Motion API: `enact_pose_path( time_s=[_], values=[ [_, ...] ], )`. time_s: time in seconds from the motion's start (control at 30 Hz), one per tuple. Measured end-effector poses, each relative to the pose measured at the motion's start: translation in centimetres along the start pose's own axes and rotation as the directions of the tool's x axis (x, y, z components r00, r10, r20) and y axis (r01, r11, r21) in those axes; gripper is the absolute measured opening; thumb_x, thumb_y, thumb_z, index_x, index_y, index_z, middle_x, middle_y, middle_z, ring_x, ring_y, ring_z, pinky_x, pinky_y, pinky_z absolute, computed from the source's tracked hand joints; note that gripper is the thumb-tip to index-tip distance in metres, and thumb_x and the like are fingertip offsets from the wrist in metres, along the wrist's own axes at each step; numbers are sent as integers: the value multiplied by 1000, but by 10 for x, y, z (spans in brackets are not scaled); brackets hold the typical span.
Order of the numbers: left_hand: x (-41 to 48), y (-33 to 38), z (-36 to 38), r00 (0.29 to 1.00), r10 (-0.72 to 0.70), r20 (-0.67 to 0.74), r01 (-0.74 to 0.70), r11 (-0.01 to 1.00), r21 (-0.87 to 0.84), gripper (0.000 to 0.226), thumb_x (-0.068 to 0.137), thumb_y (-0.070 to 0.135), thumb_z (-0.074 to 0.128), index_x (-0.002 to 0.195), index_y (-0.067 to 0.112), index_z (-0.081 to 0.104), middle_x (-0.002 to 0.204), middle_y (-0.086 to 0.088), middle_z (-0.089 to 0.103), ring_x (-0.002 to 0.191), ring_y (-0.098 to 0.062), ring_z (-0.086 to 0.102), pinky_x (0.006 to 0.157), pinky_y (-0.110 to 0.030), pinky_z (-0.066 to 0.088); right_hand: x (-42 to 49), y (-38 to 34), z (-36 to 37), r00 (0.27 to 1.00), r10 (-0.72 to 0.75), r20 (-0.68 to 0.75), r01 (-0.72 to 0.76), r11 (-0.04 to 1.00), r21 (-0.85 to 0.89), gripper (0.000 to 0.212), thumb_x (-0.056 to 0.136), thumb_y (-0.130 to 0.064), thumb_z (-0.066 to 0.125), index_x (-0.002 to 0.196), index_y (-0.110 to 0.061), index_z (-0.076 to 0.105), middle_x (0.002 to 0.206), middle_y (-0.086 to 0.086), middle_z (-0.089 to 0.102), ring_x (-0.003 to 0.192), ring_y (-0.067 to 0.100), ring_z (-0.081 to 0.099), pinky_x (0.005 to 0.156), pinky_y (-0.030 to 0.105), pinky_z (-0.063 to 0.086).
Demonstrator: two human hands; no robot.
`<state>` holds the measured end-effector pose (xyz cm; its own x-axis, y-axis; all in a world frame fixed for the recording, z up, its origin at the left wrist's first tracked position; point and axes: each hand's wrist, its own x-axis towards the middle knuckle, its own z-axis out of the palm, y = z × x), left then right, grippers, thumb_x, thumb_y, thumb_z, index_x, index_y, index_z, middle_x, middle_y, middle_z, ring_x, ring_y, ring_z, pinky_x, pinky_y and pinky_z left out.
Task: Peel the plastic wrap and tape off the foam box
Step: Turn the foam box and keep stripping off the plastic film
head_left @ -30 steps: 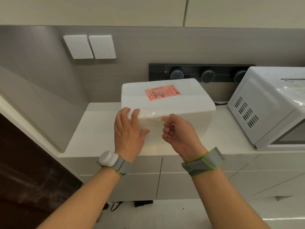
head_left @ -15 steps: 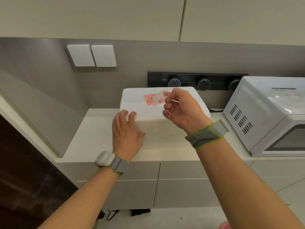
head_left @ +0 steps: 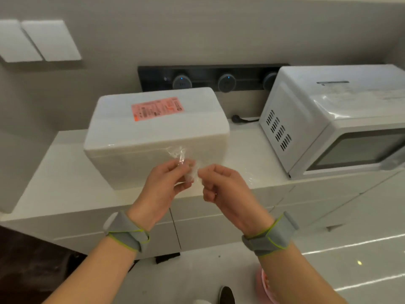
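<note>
Pinching one clear strip of wrap (head_left: 182, 155) at centre frame: left hand (head_left: 163, 185) and right hand (head_left: 225, 189) both curled, fingertips on it. Can't tell if its upper end is off the foam box (head_left: 153, 132). I'd pull low and steady, one hand bracing. Box sits on the counter (head_left: 50, 172) just behind the hands.

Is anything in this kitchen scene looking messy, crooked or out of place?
Only small things. A crumpled wad of clear plastic wrap is pinched between the left hand and right hand, in front of the foam box. A black plug lies loose on the counter beside the box, not in a socket.
</note>
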<state>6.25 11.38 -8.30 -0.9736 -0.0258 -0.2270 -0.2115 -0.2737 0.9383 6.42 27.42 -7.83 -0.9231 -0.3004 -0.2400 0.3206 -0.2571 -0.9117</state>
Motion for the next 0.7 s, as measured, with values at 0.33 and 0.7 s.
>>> enact_pose_path(
  time_s=[0.33, 0.7],
  values=[
    [42, -88, 46, 999, 32, -38, -7, 845, 534, 5, 84, 12, 70, 82, 16, 70, 70, -1, 67, 59, -15, 61, 63, -30, 51, -9, 74, -87, 939, 88, -331, -141, 980, -138, 26, 92, -15, 68, 71, -13, 53, 58, -3, 40, 51, 12, 33, 49, 22, 30],
    [66, -122, 95, 958, 256, -127, -85, 679, 729, 13, 83, 25, 71, 93, 26, 63, 74, 12, 65, 58, -8, 50, 67, -27, 48, 1, 86, -123, 868, 9, -496, -113, 977, -180, 26, 93, -20, 68, 70, -15, 56, 56, -13, 44, 57, 14, 35, 58, 30, 33]
  ],
)
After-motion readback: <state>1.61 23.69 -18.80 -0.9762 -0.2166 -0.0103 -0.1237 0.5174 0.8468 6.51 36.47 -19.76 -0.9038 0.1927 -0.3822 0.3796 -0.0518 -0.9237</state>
